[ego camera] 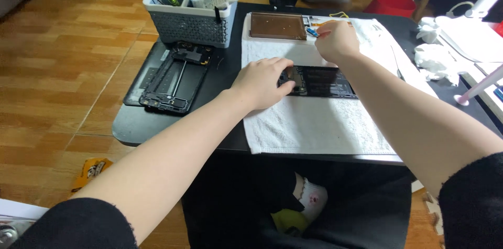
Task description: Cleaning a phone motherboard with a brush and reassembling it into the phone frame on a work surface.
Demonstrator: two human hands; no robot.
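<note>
item: black rectangular device back frame with exposed inner rails [174, 77], lying flat on the dark desk [131, 126], well left of the left fingers.
item: grey perforated plastic organiser basket [191, 21] holding tools, beyond and left of the left fingers.
item: left hand [262, 82], fingers spread flat and pressing on the left end of the opened black flat electronic device [325, 82]; released, not gripping.
item: the device lies on a white terry towel [314, 123], between both hands, directly under the left fingers.
item: brown rectangular panel [277, 25], beyond the left fingers.
item: right hand [336, 41], fingers pinched together just above the device's far edge; what they pinch cannot be told.
item: crumpled white tissue [436, 56], right of the right fingers.
</note>
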